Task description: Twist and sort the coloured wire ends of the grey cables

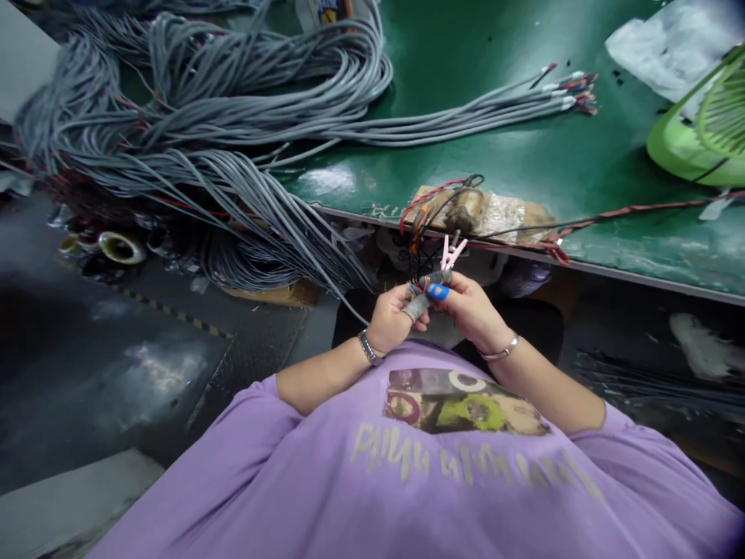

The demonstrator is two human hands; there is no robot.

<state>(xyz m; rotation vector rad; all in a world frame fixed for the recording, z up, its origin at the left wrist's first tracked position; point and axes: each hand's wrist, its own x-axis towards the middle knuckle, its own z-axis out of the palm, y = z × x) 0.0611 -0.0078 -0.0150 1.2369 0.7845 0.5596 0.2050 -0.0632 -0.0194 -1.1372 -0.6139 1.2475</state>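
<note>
My left hand [389, 320] is closed around the end of a grey cable, its fingers wrapped in grey tape. Thin coloured wires [415, 289] fan out between the two hands, small and partly covered by fingers. My right hand [478, 314] pinches at these wires from the other side, with blue tape on its thumb and dark wrapping on a finger. Just beyond the fingertips, at the bench edge, stands a pink clothes peg [452, 255]. Behind it a soldering-iron-like tool tip [457, 235] shows beside a taped block [500, 211].
Bundles of grey cable [233, 116] cover the left of the green bench [524, 46] and hang over its edge. Their stripped ends [576, 93] point right. A green fan [707, 128] and a plastic bag [669, 46] stand at the right. A twisted red-black lead [634, 210] crosses the bench.
</note>
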